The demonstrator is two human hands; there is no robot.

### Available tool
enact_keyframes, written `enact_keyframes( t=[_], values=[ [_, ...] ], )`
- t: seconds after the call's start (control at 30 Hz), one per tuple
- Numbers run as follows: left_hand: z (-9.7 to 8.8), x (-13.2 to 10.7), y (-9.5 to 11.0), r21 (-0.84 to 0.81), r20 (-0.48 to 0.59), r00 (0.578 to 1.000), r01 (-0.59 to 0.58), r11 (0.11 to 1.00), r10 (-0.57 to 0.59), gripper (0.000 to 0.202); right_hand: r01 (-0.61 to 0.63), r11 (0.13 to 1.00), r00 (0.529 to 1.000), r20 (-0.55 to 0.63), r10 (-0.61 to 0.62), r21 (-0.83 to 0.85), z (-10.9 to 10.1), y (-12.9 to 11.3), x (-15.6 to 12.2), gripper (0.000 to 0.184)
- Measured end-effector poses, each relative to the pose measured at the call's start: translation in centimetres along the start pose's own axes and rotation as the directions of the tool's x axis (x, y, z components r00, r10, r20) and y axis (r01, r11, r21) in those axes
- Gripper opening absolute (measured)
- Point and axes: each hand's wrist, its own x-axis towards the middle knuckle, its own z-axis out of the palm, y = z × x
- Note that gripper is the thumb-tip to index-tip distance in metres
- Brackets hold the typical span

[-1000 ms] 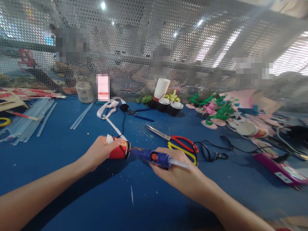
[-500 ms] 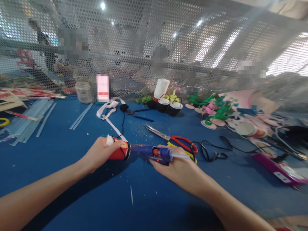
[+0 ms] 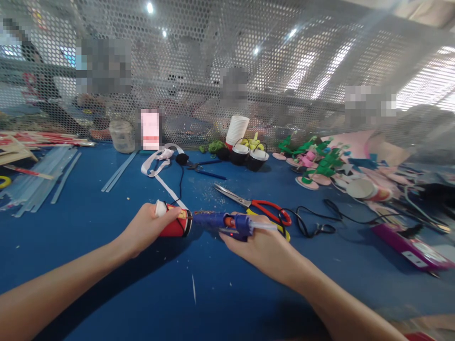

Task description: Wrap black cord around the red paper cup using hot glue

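My left hand [image 3: 145, 226] is closed around a red paper cup [image 3: 174, 228] lying on its side, with a black band at its right end. A black cord and a white ribbon [image 3: 171, 192] run from the cup toward the back of the table. In my right hand [image 3: 265, 246] is a blue hot glue gun [image 3: 216, 221], a clear glue stick poking out of its rear. Its nozzle points left and meets the cup's banded end; whether it touches, I cannot tell. Scissors [image 3: 252, 203] with red and yellow handles lie just behind the gun.
Pliers [image 3: 206, 170] and two small black buckets [image 3: 240, 154] stand or lie farther back. Glue sticks [image 3: 42, 177] are heaped at left. Green and pink craft pieces [image 3: 320, 166] crowd the right, near a purple power strip [image 3: 408, 248] and a black cable [image 3: 309, 227]. A perforated metal screen [image 3: 199, 61] rises behind.
The whole view has shifted very slightly. Both hands keep their grip, and the glue gun stays at the cup's banded end.
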Motion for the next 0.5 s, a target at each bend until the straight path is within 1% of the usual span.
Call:
enact_keyframes(
  t=[0.1,0.23,0.4,0.5],
  values=[
    [0.01,0.03,-0.06,-0.004,0.000,1.000,0.004,1.000,-0.004,0.036,0.008,1.000,1.000,-0.016,-0.008,0.017,0.07,0.09,0.02,0.015],
    [0.08,0.09,0.06,-0.009,0.024,1.000,0.006,1.000,-0.006,0.038,-0.004,0.998,1.000,0.025,0.002,0.064,0.10,0.09,0.08,0.015],
    [0.22,0.08,0.32,0.028,0.042,0.999,0.020,0.999,-0.021,0.041,0.028,1.000,0.999,-0.025,-0.028,0.013,0.35,0.23,0.15,0.016],
    [0.20,-0.06,0.29,0.073,0.043,0.999,0.001,0.997,-0.004,0.043,0.043,0.999,0.999,-0.024,-0.042,0.012,0.40,0.27,0.30,0.015]
  ],
)
